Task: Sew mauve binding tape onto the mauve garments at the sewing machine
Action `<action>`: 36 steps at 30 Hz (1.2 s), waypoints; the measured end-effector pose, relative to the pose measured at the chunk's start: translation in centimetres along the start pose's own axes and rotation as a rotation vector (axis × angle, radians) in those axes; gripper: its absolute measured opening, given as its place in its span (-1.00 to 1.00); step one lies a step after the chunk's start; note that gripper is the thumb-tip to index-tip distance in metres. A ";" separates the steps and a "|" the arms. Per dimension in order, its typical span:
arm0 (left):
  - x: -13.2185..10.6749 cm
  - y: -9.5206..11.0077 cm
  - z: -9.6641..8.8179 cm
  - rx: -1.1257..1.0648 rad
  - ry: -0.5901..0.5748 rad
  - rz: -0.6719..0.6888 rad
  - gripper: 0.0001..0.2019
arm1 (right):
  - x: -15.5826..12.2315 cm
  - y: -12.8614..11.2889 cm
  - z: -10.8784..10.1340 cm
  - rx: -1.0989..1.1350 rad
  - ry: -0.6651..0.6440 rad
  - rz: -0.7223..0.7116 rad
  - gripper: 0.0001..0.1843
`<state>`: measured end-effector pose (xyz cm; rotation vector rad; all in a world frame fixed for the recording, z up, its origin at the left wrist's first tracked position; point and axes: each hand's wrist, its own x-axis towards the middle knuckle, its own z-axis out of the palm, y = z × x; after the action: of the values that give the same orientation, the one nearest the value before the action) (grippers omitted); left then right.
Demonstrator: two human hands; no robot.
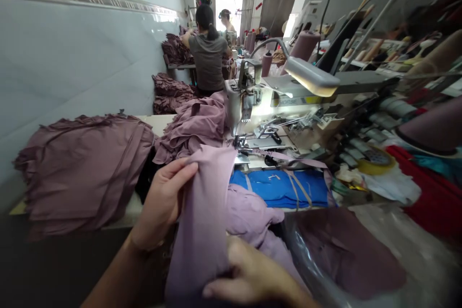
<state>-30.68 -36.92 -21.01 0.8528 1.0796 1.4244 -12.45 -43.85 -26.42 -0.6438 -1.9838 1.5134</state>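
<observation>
A mauve fabric piece (205, 211) stretches from my lap up toward the needle of the sewing machine (252, 101). My left hand (164, 202) pinches its left edge, thumb on top, fingers closed on the cloth. Low in the view, my right hand (249, 276) grips the lower part of the same piece, fingers curled over it. A strip of mauve binding (288, 158) runs from the presser foot to the right. Under the lit lamp (312, 79) the needle area is bright.
Stacks of mauve cloth (83, 168) lie on the table at left, more (195, 125) behind the machine. A blue cloth (285, 187) covers the table front. Yellow tape roll (375, 159), thread cones and red fabric (433, 197) crowd the right. Two people (207, 53) work farther back.
</observation>
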 end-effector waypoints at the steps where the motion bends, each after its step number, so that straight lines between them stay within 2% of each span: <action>1: 0.2 0.1 -0.2 -0.017 0.036 -0.004 -0.73 | -0.6 0.0 0.6 -0.055 0.025 -0.005 -0.78; 3: 0.1 -0.7 -0.2 -0.107 0.072 -0.065 -0.74 | -2.1 0.6 1.5 -0.112 0.136 0.056 -0.78; 4: -0.3 -1.4 0.1 -0.169 0.053 -0.145 -0.76 | -3.0 1.0 1.8 -0.076 0.177 0.121 -0.77; 6: -1.4 -3.4 1.0 -0.287 -0.059 -0.388 -0.77 | -4.7 2.0 2.5 0.151 0.201 0.277 -0.69; 8: -2.6 -5.5 2.4 -0.335 -0.203 -0.626 -0.71 | -6.1 2.8 3.2 0.453 0.176 0.372 -0.42; 9: -3.1 -6.4 3.1 -0.318 -0.246 -0.686 -0.69 | -6.6 3.0 3.5 0.573 0.162 0.379 -0.29; 10: -3.4 -7.1 3.7 -0.273 -0.260 -0.671 -0.69 | -7.0 3.2 3.7 0.662 0.149 0.364 -0.22; 11: -3.5 -7.6 4.0 -0.187 -0.261 -0.583 -0.72 | -7.4 3.3 3.7 0.718 0.136 0.337 -0.23; 13: -3.4 -8.0 3.8 0.116 -0.241 -0.257 -0.80 | -8.5 3.4 3.3 0.773 0.153 0.307 -0.35; 15: -3.0 -7.9 2.6 0.528 -0.286 0.087 -0.85 | -10.1 3.6 2.5 0.791 0.205 0.325 -0.43; 16: -2.8 -7.9 1.8 0.735 -0.336 0.212 -0.81 | -11.0 3.8 2.1 0.783 0.239 0.345 -0.45; 18: -2.5 -8.0 0.3 1.053 -0.454 0.368 -0.72 | -13.0 4.5 1.3 0.734 0.309 0.406 -0.45; 20: -2.0 -8.3 -0.6 1.239 -0.563 0.472 -0.67 | -14.3 5.5 0.9 0.665 0.369 0.483 -0.43; 23: -1.1 -8.5 -0.6 1.373 -0.639 0.600 -0.69 | -14.5 6.7 0.7 0.614 0.413 0.555 -0.41; 28: 1.4 -7.4 0.7 1.361 -0.566 0.738 -0.74 | -12.2 7.5 0.0 0.514 0.461 0.476 -0.48; 30: 2.4 -6.6 1.0 1.287 -0.505 0.732 -0.71 | -11.6 7.6 -0.4 0.478 0.508 0.449 -0.52; 36: 4.6 -4.7 2.2 1.015 -0.323 0.586 -0.62 | -10.4 7.7 -1.1 0.436 0.567 0.454 -0.58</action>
<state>-27.69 -32.15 -25.00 2.1842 1.3508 1.0517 -3.80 -48.11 -35.12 -1.2175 -1.0836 1.6971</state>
